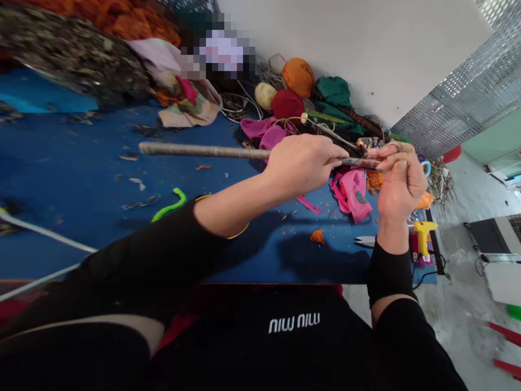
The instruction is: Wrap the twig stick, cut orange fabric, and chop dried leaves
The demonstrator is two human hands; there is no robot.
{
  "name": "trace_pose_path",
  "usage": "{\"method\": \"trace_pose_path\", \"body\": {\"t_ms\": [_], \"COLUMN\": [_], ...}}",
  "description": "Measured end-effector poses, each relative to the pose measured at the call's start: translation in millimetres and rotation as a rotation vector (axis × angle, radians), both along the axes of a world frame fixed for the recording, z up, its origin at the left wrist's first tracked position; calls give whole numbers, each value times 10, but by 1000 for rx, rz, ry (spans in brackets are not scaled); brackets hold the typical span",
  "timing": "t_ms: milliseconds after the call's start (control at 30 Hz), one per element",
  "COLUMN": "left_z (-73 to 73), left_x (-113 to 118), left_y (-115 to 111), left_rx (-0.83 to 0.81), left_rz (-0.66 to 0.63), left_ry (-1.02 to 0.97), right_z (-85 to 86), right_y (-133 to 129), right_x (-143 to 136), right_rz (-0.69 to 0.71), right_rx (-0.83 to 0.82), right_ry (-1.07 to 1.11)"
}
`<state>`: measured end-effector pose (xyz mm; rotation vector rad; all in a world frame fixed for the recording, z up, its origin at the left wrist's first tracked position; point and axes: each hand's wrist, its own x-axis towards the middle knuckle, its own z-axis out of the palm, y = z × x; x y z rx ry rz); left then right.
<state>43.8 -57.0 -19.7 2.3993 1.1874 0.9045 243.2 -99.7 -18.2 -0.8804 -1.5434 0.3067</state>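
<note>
One brown-grey stick [203, 150], held roughly level over the blue tabletop [252, 239], its long bare length running out left. Left hand [303, 163] wrapped around it right of middle; right hand [401, 176] has fingertips on its right end. So hands are a little apart from each other, both on the same stick. Just behind the left hand: magenta cloth [258, 127], dark red ball [287, 105], orange ball [298, 77], smaller pale yellow ball [265, 95], dark green cloth [334, 91]. Pink cloth [353, 191] lies below the stick's right end, between the hands. Scissor blades [365, 240] show beside the right wrist; handles can't be seen. Yellow glue gun [423, 236] near the tabletop's right edge. Orange scrap [317, 236] at front, bright green fuzzy strip [170, 204] by the left sleeve. Heap of dried plant bits [77, 60] far left.
</note>
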Motion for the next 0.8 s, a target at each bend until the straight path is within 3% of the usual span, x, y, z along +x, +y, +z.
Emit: {"method": "trace_pose_path", "body": {"t_ms": [400, 800], "left_z": [53, 95], "left_x": [-3, 20], "left_y": [-95, -139], "left_rx": [39, 97], "left_rz": [-51, -102], "left_ry": [134, 256], "right_z": [-108, -56], "right_y": [138, 109], "right_x": [-17, 41], "right_rz": [65, -23], "right_rx": [31, -171], "right_ry": [-7, -151]}}
